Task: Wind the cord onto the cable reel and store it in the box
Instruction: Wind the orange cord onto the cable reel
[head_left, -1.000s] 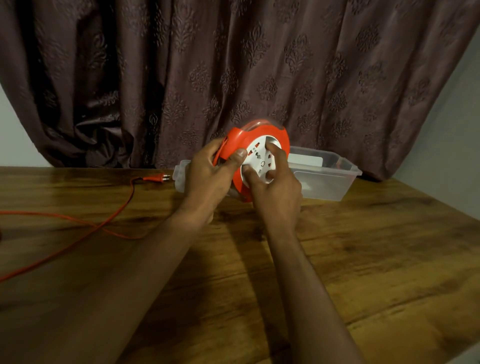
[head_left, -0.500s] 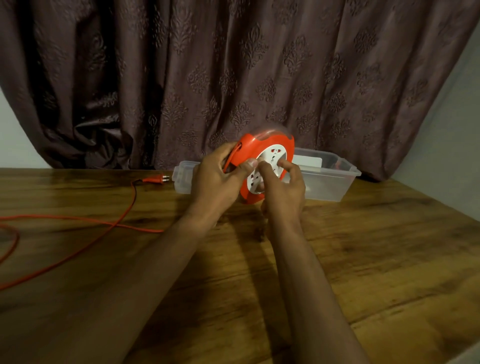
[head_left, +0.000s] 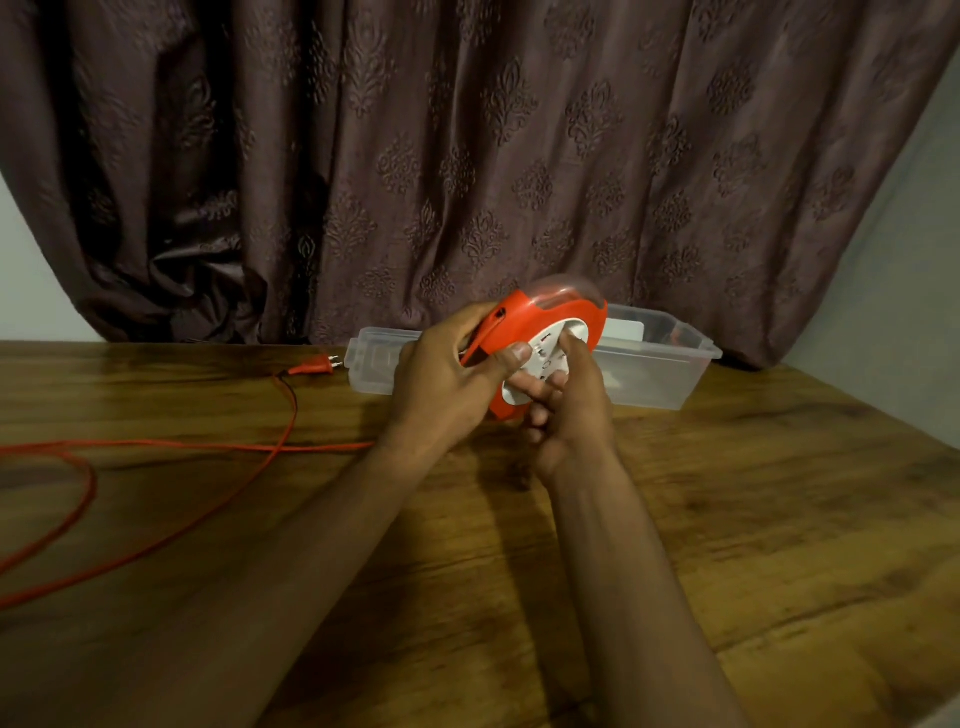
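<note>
I have the orange cable reel (head_left: 550, 332) held up off the wooden table (head_left: 727, 519), just in front of the clear plastic box (head_left: 660, 374) that waits at the far edge by the curtain (head_left: 467, 156). My left hand (head_left: 441, 384) is wrapped around the reel's rim, thumb pressed on its front, steadying it; my right hand (head_left: 566, 410) has its fingertips curled onto the white socket face, a finger hooked in to crank it. As I judge it, the winding is only partly done: a long run of orange cord (head_left: 171, 525) lies loose across the left of the table, looping out of view, and its plug (head_left: 317, 366) rests near the box's left end. Left to do: reel in that slack, then set the reel in the box.
</note>
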